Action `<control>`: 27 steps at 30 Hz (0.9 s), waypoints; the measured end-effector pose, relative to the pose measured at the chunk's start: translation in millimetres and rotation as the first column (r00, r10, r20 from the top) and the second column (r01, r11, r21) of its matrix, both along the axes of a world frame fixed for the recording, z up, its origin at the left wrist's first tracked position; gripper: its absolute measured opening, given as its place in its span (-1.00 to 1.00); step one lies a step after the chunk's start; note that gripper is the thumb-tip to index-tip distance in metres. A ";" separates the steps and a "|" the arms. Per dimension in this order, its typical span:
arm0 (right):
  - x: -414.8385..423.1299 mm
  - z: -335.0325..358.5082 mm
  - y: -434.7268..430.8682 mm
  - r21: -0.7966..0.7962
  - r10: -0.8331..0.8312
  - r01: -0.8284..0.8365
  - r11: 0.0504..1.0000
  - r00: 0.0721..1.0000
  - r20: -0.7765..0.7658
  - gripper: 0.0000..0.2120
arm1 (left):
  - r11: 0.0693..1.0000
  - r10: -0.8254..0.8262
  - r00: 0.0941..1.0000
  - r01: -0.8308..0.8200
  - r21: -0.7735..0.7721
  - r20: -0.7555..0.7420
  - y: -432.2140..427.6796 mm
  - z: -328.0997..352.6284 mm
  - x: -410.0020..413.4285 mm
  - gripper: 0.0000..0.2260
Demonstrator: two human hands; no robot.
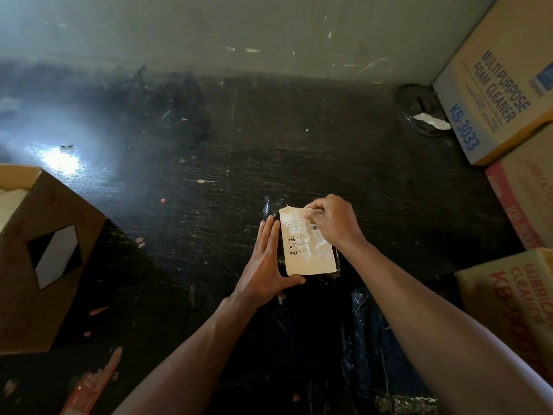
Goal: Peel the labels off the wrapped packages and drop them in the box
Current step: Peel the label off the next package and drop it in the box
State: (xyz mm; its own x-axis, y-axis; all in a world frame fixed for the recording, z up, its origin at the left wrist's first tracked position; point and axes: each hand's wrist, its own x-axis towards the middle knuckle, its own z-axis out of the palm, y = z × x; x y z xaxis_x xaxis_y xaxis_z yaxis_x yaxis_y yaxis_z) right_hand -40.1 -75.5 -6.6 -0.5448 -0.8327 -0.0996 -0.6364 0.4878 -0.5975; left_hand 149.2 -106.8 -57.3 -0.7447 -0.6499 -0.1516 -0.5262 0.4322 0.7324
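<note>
A small package point(308, 265) wrapped in black plastic lies on the dark, scratched surface point(209, 163) a little right of the frame's centre. A pale paper label point(305, 250) with printed text and a barcode covers most of its top face.

The left hand point(266, 265) lies flat against the package's left side, fingers straight and close together pointing toward the top of the frame, with the thumb curled under the label's lower left corner. The right hand point(332, 220) sits over the label's upper right corner, fingers bent and pressed together, pinching the paper there; the corner looks lifted and creased under the fingertips.

At the left edge of the frame stands an open brown cardboard box point(54, 265) with a black-and-white diamond mark on its side. Something pale shows inside at its top left, but what it is cannot be told.

Along the right edge several closed cartons are stacked: one at the upper right printed "MULTIPURPOSE FOAM CLEANER KB-3033" point(496, 85), a pinkish one point(523, 202) below it, and one at the lower right reading "LUBRICANT CLEANER" point(517, 298). Beside the top carton lies a dark round object point(419, 109) with a scrap of white paper point(431, 121) on it.

More dark plastic wrapping point(368, 339) lies between the forearms at the bottom of the frame.
</note>
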 end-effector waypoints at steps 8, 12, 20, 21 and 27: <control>-2.9 1.1 6.6 -0.044 -0.009 0.010 0.999 1.000 0.025 -0.86 | 0.999 0.038 0.999 -0.038 0.016 -0.016 -0.5 -5.0 -1.4 0.21; -1.3 7.2 11.1 -0.065 -0.014 0.018 0.998 0.998 0.068 -0.87 | 0.999 0.039 0.999 -0.038 0.022 -0.022 -1.5 -5.6 -0.9 0.21; 0.7 20.6 21.4 -0.098 -0.011 0.024 0.995 0.990 0.139 -0.88 | 0.999 -0.010 1.000 0.011 -0.031 0.027 -5.1 -7.2 -1.0 0.20; 1.6 23.0 22.3 -0.109 -0.006 0.022 0.994 0.989 0.145 -0.88 | 0.999 -0.003 1.000 0.004 -0.032 0.029 -4.6 -6.2 -1.6 0.20; 7.7 34.6 27.8 -0.114 0.036 -0.022 0.993 0.992 0.122 -0.86 | 1.000 -0.010 0.999 0.010 0.003 0.032 -4.2 -6.0 -1.3 0.18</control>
